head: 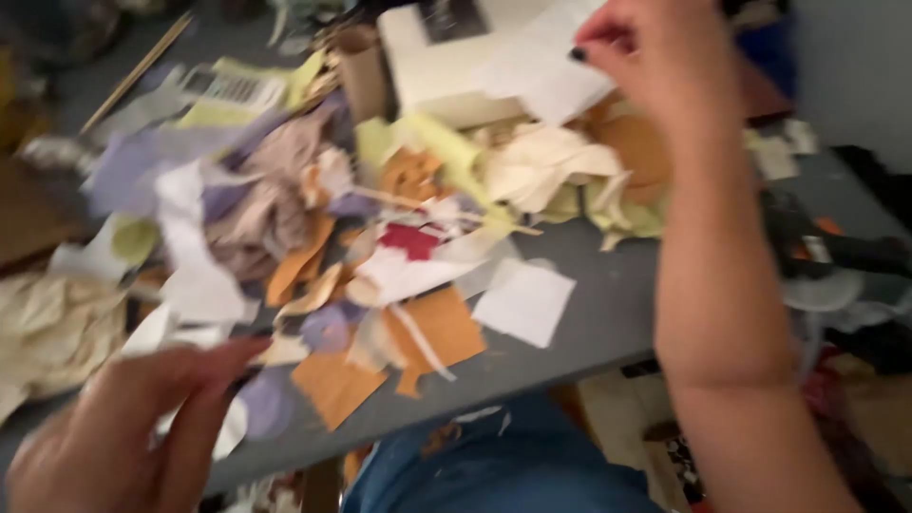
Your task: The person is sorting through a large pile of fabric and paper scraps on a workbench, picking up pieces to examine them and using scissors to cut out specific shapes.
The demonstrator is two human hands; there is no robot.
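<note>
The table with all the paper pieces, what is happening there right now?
A person sits at a grey table covered by a loose pile of torn paper scraps in white, orange, yellow and purple. The right hand is stretched to the far side and pinches a white sheet of paper that lies over a white box. The left hand is low at the near edge, fingers spread beside the scraps; the picture is too blurred to tell if it holds anything.
</note>
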